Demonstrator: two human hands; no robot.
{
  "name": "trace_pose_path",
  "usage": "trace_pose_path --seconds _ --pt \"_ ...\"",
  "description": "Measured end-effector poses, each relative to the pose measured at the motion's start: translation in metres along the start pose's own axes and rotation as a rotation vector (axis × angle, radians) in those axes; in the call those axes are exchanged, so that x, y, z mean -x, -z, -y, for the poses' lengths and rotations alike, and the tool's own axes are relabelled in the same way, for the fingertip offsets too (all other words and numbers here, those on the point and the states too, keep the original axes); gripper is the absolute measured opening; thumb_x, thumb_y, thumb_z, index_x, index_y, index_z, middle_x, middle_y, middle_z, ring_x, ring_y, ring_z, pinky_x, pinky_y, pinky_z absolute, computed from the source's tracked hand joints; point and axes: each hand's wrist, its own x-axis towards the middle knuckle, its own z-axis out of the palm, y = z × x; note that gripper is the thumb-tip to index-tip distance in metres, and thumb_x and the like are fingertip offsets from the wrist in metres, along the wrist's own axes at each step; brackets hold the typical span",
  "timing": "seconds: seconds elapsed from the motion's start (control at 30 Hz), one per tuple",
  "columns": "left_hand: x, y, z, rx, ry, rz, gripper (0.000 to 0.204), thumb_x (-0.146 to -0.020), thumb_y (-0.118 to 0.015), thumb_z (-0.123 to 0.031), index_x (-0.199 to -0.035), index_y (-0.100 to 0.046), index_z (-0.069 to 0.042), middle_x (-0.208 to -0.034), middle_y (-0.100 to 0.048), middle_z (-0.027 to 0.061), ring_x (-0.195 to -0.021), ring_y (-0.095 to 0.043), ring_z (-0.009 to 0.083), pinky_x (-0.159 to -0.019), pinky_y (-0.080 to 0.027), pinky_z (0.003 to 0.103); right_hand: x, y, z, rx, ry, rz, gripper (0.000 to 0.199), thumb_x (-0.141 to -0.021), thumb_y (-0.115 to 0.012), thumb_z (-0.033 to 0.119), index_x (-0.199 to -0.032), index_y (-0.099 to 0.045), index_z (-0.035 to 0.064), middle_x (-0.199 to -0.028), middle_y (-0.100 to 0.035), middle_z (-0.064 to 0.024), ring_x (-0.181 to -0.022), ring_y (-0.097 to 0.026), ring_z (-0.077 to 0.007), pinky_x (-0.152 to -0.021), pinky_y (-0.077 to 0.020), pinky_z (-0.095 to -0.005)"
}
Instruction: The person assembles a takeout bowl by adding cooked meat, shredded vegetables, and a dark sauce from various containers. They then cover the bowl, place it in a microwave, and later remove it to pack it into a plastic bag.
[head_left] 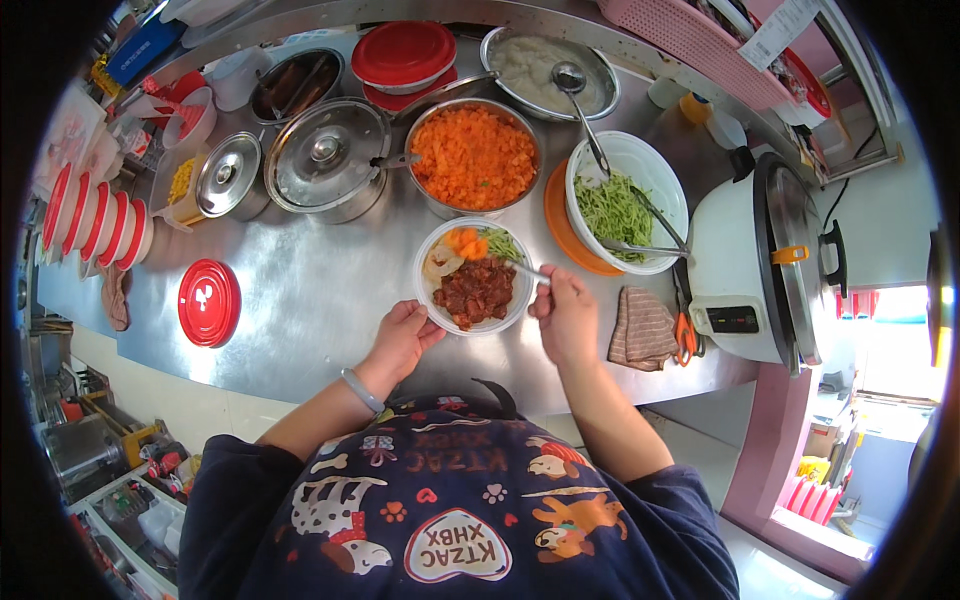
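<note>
A round white takeaway bowl (474,275) sits on the steel counter (300,310) between the person's two hands, holding brown chopped meat, orange shredded carrot, a little green shredded vegetable and some pale slices that are hard to name. The rice or base beneath these toppings, if any, is hidden.

The left hand (402,338) cups the bowl's near left rim, fingers curled against its wall and thumb along the edge. The right hand (566,312) is closed in a pinch on the handle of a metal spoon (520,268), whose tip reaches into the bowl's right side; the spoon's bowl end is too small to make out clearly.

Just beyond the hands stands a steel pot of shredded carrot (474,157), with a utensil handle poking out at its left. To the right of it, beyond the right hand, a white tub of green shredded vegetable (626,200) rests on an orange lid, with tongs lying across it. Further back is a steel basin of white porridge-like food (548,70) with a ladle, and a red-lidded container (404,55). Beyond the left hand are two lidded steel pots (325,157).

Left of the left hand lies a loose red lid (209,302), with a stack of red-rimmed bowls (95,220) further out, partly cut off by the rim. Right of the right hand lie a striped cloth (641,330), orange-handled scissors, and a white rice cooker (760,265).
</note>
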Motion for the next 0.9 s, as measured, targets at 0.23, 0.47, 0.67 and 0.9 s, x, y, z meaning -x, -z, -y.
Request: trace_pose_path --seconds 0.23,0.47,0.67,0.9 --pt "0.005 -0.005 0.0 0.042 -0.011 0.007 0.017 -0.101 -0.045 -0.014 -0.114 -0.047 -0.002 -0.111 -0.06 0.0111 -0.098 -0.063 0.022 -0.087 -0.055 0.034 0.045 0.004 -0.049 0.14 -0.005 -0.047 0.027 -0.101 -0.048 0.02 -0.108 -0.059 -0.0038 -0.077 -0.057 -0.0051 -0.057 -0.05 -0.0102 -0.057 -0.0477 -0.0257" --pt "0.002 -0.001 0.003 0.056 0.002 0.003 0.016 -0.1 -0.045 -0.012 -0.112 -0.048 -0.003 -0.106 -0.06 0.0104 -0.094 -0.063 0.0212 -0.084 -0.056 0.035 0.055 0.007 -0.058 -0.012 -0.03 -0.094 0.026 -0.101 -0.048 0.02 -0.108 -0.058 -0.0033 -0.076 -0.056 -0.0045 -0.056 -0.049 -0.0109 -0.057 -0.0477 -0.0276" --pt "0.002 0.002 0.008 0.067 -0.02 0.048 0.016 -0.1 -0.047 -0.013 -0.113 -0.048 -0.004 -0.105 -0.059 0.0094 -0.091 -0.061 0.0189 -0.081 -0.056 0.033 0.059 0.012 -0.058 -0.1 -0.008 -0.112 0.026 -0.101 -0.048 0.019 -0.109 -0.057 -0.0034 -0.075 -0.055 -0.0045 -0.057 -0.049 -0.0111 -0.058 -0.0473 -0.0277" --pt "0.004 0.002 0.001 -0.617 -0.433 -0.233 0.025 -0.096 -0.053 -0.013 -0.117 -0.045 -0.004 -0.091 -0.057 0.0037 -0.076 -0.055 0.0109 -0.067 -0.054 0.028 0.058 0.022 -0.038 -0.124 0.099 -0.126 0.024 -0.101 -0.048 0.019 -0.11 -0.055 -0.0021 -0.077 -0.056 -0.0037 -0.057 -0.05 -0.011 -0.058 -0.0474 -0.0286"
